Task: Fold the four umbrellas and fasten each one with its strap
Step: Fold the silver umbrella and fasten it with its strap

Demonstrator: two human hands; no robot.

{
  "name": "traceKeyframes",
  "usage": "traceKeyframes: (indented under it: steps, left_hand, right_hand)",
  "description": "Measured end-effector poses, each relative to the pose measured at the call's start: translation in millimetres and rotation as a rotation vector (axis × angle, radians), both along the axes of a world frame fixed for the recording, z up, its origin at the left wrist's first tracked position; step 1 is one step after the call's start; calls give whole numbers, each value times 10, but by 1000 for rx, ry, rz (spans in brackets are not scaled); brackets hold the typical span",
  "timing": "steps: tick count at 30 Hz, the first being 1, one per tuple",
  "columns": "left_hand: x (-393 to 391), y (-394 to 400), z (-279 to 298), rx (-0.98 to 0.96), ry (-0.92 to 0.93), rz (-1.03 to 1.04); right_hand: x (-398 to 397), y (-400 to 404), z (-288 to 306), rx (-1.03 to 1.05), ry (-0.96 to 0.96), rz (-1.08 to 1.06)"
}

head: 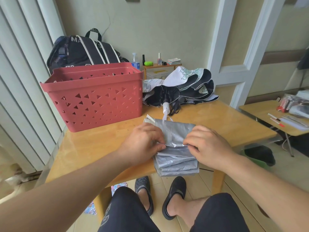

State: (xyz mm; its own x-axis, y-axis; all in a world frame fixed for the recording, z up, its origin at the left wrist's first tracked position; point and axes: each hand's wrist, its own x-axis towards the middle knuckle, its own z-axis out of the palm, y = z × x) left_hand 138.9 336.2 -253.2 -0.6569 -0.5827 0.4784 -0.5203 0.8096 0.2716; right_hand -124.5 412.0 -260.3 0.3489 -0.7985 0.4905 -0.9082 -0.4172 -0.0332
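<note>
- While both hands work at the near edge of the bench, a silver umbrella lies between them, its pleated cloth hanging over that edge.
- Left hand: fingers curled, pinching a fold of the silver cloth at its left side.
- Right hand: fingers curled, pinching the same fold at its right side; the ridge of cloth is pulled taut between the two hands.
- Strap on this umbrella: cannot tell where it is.
- Second umbrella, black inside with a white flower print outside, lies loose and unfolded at the far side of the bench, its white handle pointing toward the silver one.
- Red basket with triangle holes stands on the left of the bench, just beside the printed umbrella.
- Black backpack sits behind the basket against the wall.
- Small wooden shelf at the wall carries bottles and a green case.
- Person's knees and black slippers show below the bench.
</note>
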Motion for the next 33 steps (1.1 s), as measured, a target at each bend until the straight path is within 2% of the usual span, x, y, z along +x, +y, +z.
traceKeyframes:
  steps: [5,9,11,16,19,24,28,33]
  left_hand:
    - [-41,-34,-67,48,-6,-57]
    - [-20,-33,-67,188,24,-77]
    - [-2,-34,-60,226,50,-70]
    - [31,-25,-52,267,81,-83]
    - [37,-15,-74,285,79,-74]
    - [50,-17,-100,333,70,-29]
    - [72,11,-106,360,25,-3]
    - [22,-38,-103,403,41,71]
  right_hand:
    - [101,-61,148,367,-106,-145]
    - [320,-161,282,374,-314,-176]
    - [436,-207,327,450,-329,-196]
    - [537,-292,267,624,-521,-204]
    - [547,-266,255,594,-575,-188]
    - [576,-161,294,448,-470,-159]
    - [563,-31,284,450,-621,-32]
    - [534,273,170,450,-498,-28]
